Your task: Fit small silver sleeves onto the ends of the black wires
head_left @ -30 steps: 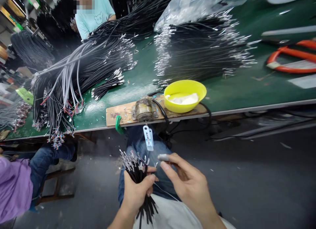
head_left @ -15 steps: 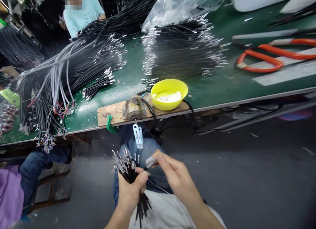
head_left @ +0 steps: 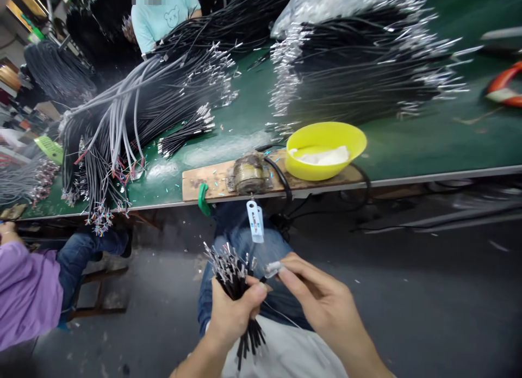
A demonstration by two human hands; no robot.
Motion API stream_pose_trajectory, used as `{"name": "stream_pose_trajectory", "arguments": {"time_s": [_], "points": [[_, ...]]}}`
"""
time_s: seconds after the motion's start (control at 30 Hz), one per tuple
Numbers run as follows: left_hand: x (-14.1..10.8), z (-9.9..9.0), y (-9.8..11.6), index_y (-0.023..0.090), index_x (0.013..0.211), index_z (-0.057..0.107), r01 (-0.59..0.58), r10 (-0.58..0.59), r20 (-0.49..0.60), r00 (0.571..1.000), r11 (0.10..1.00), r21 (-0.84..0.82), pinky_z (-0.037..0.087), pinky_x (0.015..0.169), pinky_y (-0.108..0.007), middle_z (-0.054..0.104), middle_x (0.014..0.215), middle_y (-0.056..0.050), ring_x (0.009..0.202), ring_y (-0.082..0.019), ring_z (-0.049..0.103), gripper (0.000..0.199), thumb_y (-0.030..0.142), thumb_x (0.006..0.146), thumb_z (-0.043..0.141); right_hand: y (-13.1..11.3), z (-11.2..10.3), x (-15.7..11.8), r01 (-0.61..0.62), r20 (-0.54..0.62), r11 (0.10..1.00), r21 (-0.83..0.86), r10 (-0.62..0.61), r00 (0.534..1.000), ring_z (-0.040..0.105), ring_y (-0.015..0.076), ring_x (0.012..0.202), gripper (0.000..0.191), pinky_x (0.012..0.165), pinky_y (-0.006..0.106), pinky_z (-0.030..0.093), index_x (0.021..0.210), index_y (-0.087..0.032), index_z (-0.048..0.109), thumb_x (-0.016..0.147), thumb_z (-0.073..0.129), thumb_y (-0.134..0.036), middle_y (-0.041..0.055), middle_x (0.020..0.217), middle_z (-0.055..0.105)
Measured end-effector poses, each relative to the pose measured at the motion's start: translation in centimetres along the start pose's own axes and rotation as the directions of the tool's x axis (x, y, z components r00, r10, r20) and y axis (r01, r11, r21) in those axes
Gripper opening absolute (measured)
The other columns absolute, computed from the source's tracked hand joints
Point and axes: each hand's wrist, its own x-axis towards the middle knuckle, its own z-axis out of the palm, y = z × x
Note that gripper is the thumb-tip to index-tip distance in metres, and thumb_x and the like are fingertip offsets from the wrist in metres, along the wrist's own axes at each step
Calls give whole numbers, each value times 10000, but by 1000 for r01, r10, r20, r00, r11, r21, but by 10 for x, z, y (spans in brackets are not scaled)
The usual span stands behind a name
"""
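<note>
My left hand (head_left: 235, 308) is closed around a bundle of short black cables (head_left: 232, 274), their stripped silvery ends fanned upward and their lower ends hanging below the fist. One cable sticks out sideways between thumb and forefinger. Close beside it, my right hand (head_left: 322, 293) is pinched, with a small whitish, partly clear piece (head_left: 272, 267) at its fingertips. Whether that piece is held or wrapped on a finger I cannot tell. Just above the bundle, a light-blue clip-like piece (head_left: 255, 221) hangs from the shaft of a small motor (head_left: 248, 174).
The motor sits on a wooden board (head_left: 196, 183) at the table edge, near a green clamp (head_left: 203, 198) and a yellow bowl (head_left: 318, 172) containing white material. Cable piles (head_left: 350, 73) cover much of the green table (head_left: 440, 133). A person in purple (head_left: 32, 293) sits at left; another (head_left: 165, 19) is across.
The camera view has shifted, so the table and its contents appear further right. Both hands keep nearly the same hold, the right still pinched close to the cable end.
</note>
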Motion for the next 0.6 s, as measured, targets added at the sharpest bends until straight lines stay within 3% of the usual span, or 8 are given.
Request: {"name": "stream_pose_trajectory", "arguments": {"time_s": [0.1,0.23,0.33,0.47,0.6], "points": [[-1,0,-4,150,595,543,0,-1,-90,996,1000,-1,237,309,-185,363,329,97,293,-35,278,469,541,450,757,1,0,-3,-3,-5,1000,16,3,1000,533,156,527,238,502,233,451,606,-205,597,805,561,-331,15,553,581],[-2,-2,-6,135,576,564,-46,50,-119,992,998,39,285,327,-185,379,334,93,304,-31,288,401,479,502,756,6,0,-11,-58,-6,998,9,58,998,550,155,518,267,501,228,469,592,-202,603,801,559,-361,17,547,579],[-4,-4,-7,144,610,587,-73,85,-191,978,995,68,367,366,-207,503,406,51,342,-65,411,317,394,529,765,16,3,-22,-134,18,989,69,133,991,622,183,618,231,577,248,518,745,-202,661,790,559,-404,48,664,653],[-5,-7,-14,194,685,612,-112,128,-245,961,991,78,520,603,-311,683,680,-22,640,-199,644,257,320,532,776,26,13,-45,-258,251,948,188,207,945,654,235,858,427,744,315,535,1083,-183,615,706,649,-380,112,1013,680],[-6,-12,-24,258,717,616,-129,136,-100,986,989,74,547,678,-396,691,694,17,684,-240,669,206,325,576,750,23,26,-61,-372,491,917,142,261,831,621,251,951,433,828,352,504,1112,-149,605,681,625,-182,100,1055,671]]}}
